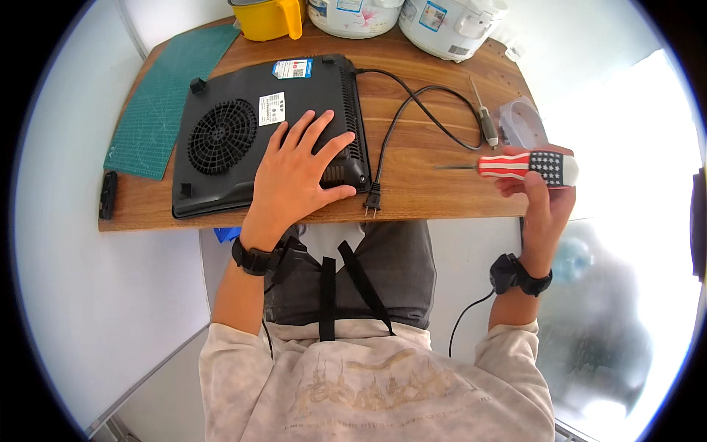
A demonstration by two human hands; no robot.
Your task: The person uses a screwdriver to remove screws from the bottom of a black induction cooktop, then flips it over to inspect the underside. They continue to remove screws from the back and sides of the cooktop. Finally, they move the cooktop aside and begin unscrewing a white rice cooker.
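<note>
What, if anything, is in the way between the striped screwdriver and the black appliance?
The black cord and its plug lie on the table between the striped screwdriver in the right hand and the appliance, beside its right edge. The left hand rests on the appliance itself.

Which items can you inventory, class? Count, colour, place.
Table: 1, brown, centre
Induction hob: 1, black, upturned on table
Power cord: 1, black, beside hob
Cutting mat: 1, green, left
Handled container: 1, yellow, back
Rice cookers: 2, white, back
Slim screwdriver: 1, grey, right
Plastic box: 1, clear, right
Unidentified object: 1, black, left
Starred screwdriver: 1, red-white-black, held
Wristbands: 2, black, worn
Shirt: 1, beige, bottom
Trousers: 1, grey, centre
Straps: 2, black, over trousers
Left hand: 1, on hob
Right hand: 1, holding starred screwdriver
</note>
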